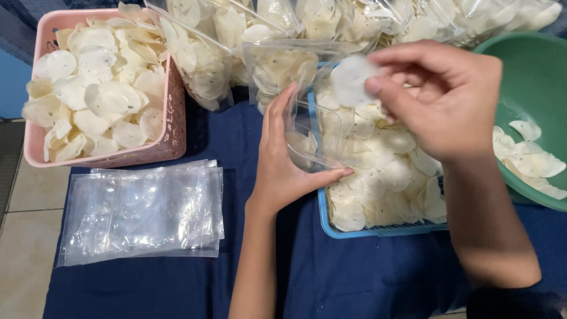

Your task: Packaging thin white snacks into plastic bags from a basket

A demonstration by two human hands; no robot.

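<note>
Seemingly left hand [283, 165] holds clear bag [313, 127]; right hand [443, 100] pinches pale chip [349, 80].

Stack of empty bags [142, 212] lies before the left basket [106, 88]; filled bags [295, 23], seemingly heaped, lie behind.

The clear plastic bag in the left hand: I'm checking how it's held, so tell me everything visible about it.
The clear, thin plastic bag is small, glossy and creased. The left hand holds it upright with its mouth open, over the blue plastic basket of pale chips. It already holds some chips. The right hand brings a round white chip to its mouth.
</note>
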